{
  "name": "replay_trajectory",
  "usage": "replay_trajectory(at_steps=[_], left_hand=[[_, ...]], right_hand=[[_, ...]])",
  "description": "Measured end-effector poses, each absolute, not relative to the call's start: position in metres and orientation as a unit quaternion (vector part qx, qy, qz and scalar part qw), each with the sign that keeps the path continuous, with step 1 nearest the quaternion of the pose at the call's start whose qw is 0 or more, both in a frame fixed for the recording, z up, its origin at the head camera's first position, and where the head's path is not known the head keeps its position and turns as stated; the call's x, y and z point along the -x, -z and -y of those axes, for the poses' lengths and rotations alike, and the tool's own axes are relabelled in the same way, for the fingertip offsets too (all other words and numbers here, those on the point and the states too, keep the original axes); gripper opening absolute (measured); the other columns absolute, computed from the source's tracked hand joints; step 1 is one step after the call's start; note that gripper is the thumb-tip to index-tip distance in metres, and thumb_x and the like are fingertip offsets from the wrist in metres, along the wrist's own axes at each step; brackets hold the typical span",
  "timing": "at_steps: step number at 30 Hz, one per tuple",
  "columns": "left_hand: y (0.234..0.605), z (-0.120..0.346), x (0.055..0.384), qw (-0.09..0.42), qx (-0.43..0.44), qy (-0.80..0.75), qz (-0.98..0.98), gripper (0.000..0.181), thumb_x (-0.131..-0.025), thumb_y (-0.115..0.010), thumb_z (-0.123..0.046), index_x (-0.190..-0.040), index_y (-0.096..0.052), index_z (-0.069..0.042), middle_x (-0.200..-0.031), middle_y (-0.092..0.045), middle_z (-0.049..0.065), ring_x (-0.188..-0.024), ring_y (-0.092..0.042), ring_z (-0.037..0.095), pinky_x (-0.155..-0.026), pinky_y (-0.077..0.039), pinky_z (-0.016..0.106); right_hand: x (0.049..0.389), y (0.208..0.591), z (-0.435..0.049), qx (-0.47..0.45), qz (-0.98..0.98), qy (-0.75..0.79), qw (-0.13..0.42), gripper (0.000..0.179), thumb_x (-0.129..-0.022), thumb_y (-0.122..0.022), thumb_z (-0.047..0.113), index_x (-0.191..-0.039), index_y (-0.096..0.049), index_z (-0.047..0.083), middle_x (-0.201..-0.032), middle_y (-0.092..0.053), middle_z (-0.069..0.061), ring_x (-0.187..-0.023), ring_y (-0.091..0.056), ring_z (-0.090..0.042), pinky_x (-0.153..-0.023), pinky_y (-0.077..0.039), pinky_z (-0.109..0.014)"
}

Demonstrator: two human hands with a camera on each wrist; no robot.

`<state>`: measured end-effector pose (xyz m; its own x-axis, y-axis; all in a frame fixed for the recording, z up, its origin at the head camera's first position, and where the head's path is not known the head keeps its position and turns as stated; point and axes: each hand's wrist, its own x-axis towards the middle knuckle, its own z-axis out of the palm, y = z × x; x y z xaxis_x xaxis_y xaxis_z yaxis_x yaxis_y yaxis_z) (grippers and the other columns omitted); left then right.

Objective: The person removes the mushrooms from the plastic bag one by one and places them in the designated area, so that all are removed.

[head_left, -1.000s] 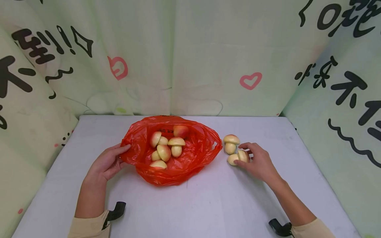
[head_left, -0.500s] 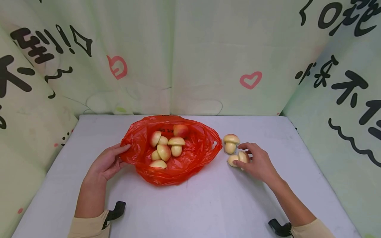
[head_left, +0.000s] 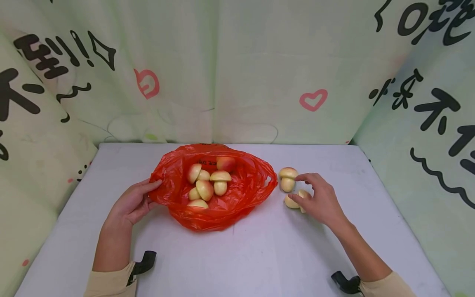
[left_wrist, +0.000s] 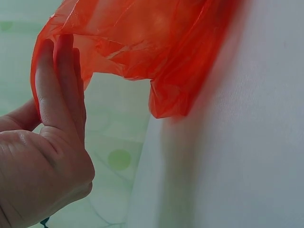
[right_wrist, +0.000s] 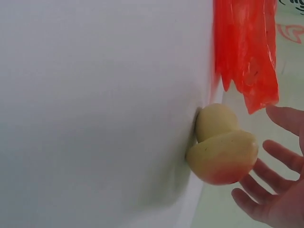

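Observation:
My left hand point(head_left: 134, 203) pinches the left rim of a red plastic bag point(head_left: 243, 202), thumb on one side and fingers on the other. The bag's mouth is spread wide, with several toy mushrooms point(head_left: 219, 181) lying inside. Two more toy mushrooms lie right of the bag: a far one point(head_left: 288, 174) and a near one point(head_left: 291, 202), partly hidden by my right hand point(head_left: 322, 201). That hand hovers with thumb and fingers spread apart, index fingertip close to the far mushroom. In the right wrist view, a mushroom point(right_wrist: 223, 154) with a reddish cap sits beside the spread fingers.
A white table point(head_left: 237, 264) carries everything. Pale green printed curtains point(head_left: 245, 74) stand behind it and along both sides. Black bands or mounts sit at both sleeves, the left one point(head_left: 145, 262) and the right one point(head_left: 346, 282).
My right hand has lifted off the near mushroom and shifted slightly toward the far one, thumb and fingers apart. The near mushroom tilted a little. Left hand and bag hold nearly still.

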<state>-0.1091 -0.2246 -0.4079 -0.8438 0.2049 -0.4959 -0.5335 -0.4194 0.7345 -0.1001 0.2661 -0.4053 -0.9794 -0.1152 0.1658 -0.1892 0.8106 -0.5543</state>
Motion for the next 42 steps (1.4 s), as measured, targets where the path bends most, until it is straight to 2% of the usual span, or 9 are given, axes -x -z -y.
replay_trajectory(at_steps=[5,13,18,22,28,32,38,42], left_hand=[[0.408,0.225,0.109,0.223,0.166,-0.826,-0.491,0.051,-0.103,-0.067,-0.026,-0.149,-0.046,-0.020,-0.117,-0.074,-0.008,-0.104,-0.073,0.011,-0.091,-0.061,0.026],[0.407,0.227,0.110,0.220,0.173,-0.828,-0.486,0.061,-0.102,-0.068,-0.026,-0.155,-0.039,-0.019,-0.116,-0.074,-0.008,-0.103,-0.073,0.011,-0.091,-0.061,0.026],[0.407,0.229,0.110,0.220,0.175,-0.829,-0.483,0.062,-0.102,-0.069,-0.026,-0.156,-0.039,-0.019,-0.117,-0.074,-0.008,-0.104,-0.073,0.012,-0.092,-0.061,0.027],[0.407,0.230,0.109,0.220,0.178,-0.827,-0.486,0.061,-0.101,-0.069,-0.026,-0.154,-0.040,-0.019,-0.117,-0.073,-0.008,-0.104,-0.073,0.011,-0.092,-0.061,0.027],[0.407,0.233,0.108,0.222,0.178,-0.824,-0.490,0.056,-0.101,-0.069,-0.026,-0.151,-0.044,-0.020,-0.116,-0.074,-0.008,-0.103,-0.073,0.011,-0.091,-0.061,0.026],[0.407,0.233,0.108,0.222,0.176,-0.822,-0.493,0.050,-0.101,-0.070,-0.026,-0.146,-0.049,-0.020,-0.115,-0.075,-0.008,-0.103,-0.074,0.012,-0.091,-0.061,0.027],[0.407,0.233,0.107,0.225,0.174,-0.818,-0.499,0.052,-0.102,-0.069,-0.027,-0.148,-0.046,-0.019,-0.115,-0.074,-0.008,-0.103,-0.073,0.011,-0.091,-0.061,0.026],[0.407,0.234,0.107,0.226,0.173,-0.821,-0.495,0.048,-0.102,-0.068,-0.026,-0.146,-0.048,-0.020,-0.116,-0.074,-0.007,-0.103,-0.073,0.012,-0.091,-0.061,0.027]], right_hand=[[0.102,0.400,-0.255,-0.082,0.942,-0.314,0.088,0.042,-0.087,-0.085,0.017,-0.124,-0.068,0.007,-0.126,-0.064,-0.016,-0.116,-0.059,-0.037,-0.091,-0.057,-0.060],[0.106,0.392,-0.238,-0.113,0.927,-0.328,0.141,0.034,-0.087,-0.085,0.016,-0.118,-0.071,0.010,-0.120,-0.069,-0.010,-0.111,-0.063,-0.030,-0.088,-0.057,-0.049],[0.110,0.387,-0.224,-0.142,0.914,-0.347,0.154,0.029,-0.087,-0.082,0.011,-0.115,-0.073,0.010,-0.116,-0.070,-0.007,-0.109,-0.065,-0.030,-0.087,-0.061,-0.052],[0.113,0.383,-0.207,-0.154,0.904,-0.373,0.138,0.027,-0.088,-0.080,0.007,-0.114,-0.072,0.007,-0.115,-0.069,-0.007,-0.107,-0.066,-0.031,-0.085,-0.063,-0.054],[0.115,0.381,-0.179,-0.191,0.897,-0.387,0.098,0.029,-0.089,-0.080,0.008,-0.116,-0.072,0.010,-0.114,-0.070,-0.009,-0.096,-0.066,-0.028,-0.080,-0.063,-0.048],[0.116,0.381,-0.161,-0.220,0.890,-0.393,0.068,0.029,-0.089,-0.080,0.010,-0.117,-0.071,0.013,-0.114,-0.070,-0.006,-0.101,-0.066,-0.029,-0.083,-0.063,-0.048],[0.120,0.384,-0.133,-0.247,0.888,-0.388,0.026,0.030,-0.090,-0.080,0.012,-0.118,-0.070,0.014,-0.115,-0.070,-0.001,-0.105,-0.067,-0.026,-0.087,-0.063,-0.046],[0.123,0.390,-0.117,-0.255,0.881,-0.398,-0.014,0.030,-0.091,-0.078,0.009,-0.119,-0.068,0.012,-0.118,-0.071,-0.006,-0.109,-0.067,-0.028,-0.090,-0.063,-0.047]])
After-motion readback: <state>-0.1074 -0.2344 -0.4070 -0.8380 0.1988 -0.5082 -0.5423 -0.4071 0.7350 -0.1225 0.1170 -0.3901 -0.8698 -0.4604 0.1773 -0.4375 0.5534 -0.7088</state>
